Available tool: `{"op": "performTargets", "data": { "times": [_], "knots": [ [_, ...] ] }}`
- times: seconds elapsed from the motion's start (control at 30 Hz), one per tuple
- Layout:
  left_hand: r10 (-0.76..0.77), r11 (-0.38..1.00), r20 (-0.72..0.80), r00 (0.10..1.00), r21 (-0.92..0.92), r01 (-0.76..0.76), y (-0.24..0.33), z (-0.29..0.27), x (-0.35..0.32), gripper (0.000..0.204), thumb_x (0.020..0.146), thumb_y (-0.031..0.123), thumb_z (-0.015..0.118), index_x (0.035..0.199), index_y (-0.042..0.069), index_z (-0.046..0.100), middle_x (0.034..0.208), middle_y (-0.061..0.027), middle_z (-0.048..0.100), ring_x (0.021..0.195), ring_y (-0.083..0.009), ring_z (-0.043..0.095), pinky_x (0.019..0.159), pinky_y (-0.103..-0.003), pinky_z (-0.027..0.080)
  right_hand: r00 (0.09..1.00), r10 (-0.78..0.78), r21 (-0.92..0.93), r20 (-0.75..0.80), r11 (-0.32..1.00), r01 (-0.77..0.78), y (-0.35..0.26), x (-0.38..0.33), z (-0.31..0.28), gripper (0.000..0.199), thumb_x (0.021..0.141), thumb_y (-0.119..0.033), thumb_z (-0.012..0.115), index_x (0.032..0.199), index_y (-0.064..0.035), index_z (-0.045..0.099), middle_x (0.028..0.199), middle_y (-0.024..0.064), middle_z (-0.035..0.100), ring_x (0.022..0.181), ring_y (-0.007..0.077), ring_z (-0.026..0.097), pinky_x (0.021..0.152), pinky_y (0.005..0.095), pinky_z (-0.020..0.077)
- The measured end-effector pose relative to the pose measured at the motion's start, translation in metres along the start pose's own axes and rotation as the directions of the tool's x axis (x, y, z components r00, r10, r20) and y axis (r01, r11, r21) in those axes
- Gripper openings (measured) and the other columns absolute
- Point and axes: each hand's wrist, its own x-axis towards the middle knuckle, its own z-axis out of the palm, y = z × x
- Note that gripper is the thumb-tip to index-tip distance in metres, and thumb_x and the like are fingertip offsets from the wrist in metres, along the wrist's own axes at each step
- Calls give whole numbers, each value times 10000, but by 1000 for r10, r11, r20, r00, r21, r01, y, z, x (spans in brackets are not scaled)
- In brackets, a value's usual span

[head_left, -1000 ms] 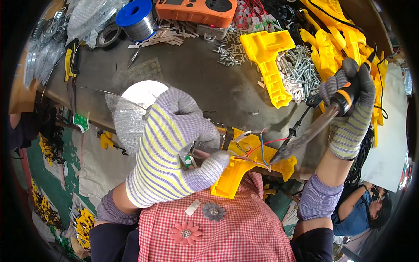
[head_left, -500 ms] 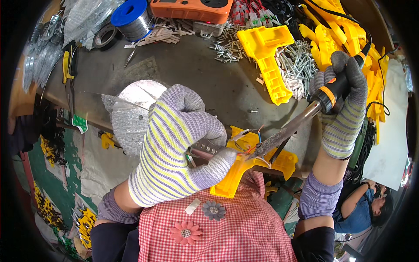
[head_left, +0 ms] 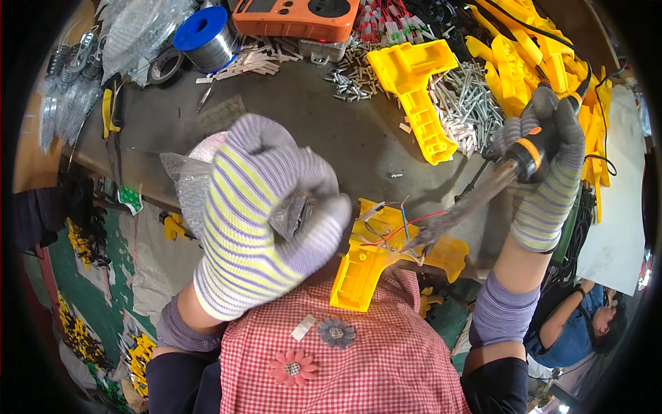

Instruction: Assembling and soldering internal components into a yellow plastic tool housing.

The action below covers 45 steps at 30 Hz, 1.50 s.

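Right hand [head_left: 552,183] clamped round your soldering iron [head_left: 493,185], left hand [head_left: 265,217] curled, contents unclear; unbraced yellow shell [head_left: 364,269] could shift and scorch.

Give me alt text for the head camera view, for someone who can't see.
A gloved right hand holds a blurred soldering iron near wires on a yellow plastic shell; a curled, gloved left hand is left of it. Beyond lie another yellow shell, screws and a blue spool.

Left grip [head_left: 255,200], earlier over the yellow housing's [head_left: 371,265] edge, now farther left, just clear of it.
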Motion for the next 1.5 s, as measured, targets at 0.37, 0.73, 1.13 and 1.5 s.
{"op": "performTargets", "data": {
  "times": [0.37, 0.73, 1.13, 1.5],
  "knots": [
    [188, 929, -11, 982, 325, -175, -28, 11, 27, 154, 748, 41, 725, 886, 70, 662, 862, -137, 598, 799, -337, 595, 716, -434, 475, 939, -341, 274, 41, 908, 318, -22, 14, -82, 311, 992, -337, 587, 1065, -47, 672, 786, 21, 614, 621, 134, 518, 631, 304, 507],
    [113, 935, -5, 994, 339, -105, -24, 14, 28, 109, 739, 68, 724, 839, 76, 682, 793, -123, 622, 776, -316, 602, 705, -430, 471, 559, -609, -649, 563, 93, 755, 37, 139, -3, 299, 831, -111, 709, 1126, -86, 669, 963, 154, 699, 892, 339, 674, 799, 389, 536],
    [395, 822, 82, 915, 413, -392, 0, -17, -16, 279, 616, 277, 788, 849, 153, 698, 821, -14, 455, 806, -249, 489, 798, -416, 421, 824, 27, -688, 566, 566, 454, 7, -38, -49, 184, 771, -142, 745, 912, -58, 662, 956, 126, 679, 896, 341, 658, 817, 416, 510],
    [476, 819, 184, 860, 265, -510, 7, 4, -17, 328, 556, 298, 820, 866, 282, 715, 803, 56, 536, 820, -233, 549, 768, -462, 429, 732, -101, -539, 673, 612, 579, 19, -85, -35, 295, 698, -78, 822, 931, -67, 641, 1036, 148, 653, 896, 324, 660, 749, 394, 537]
  ]
}}
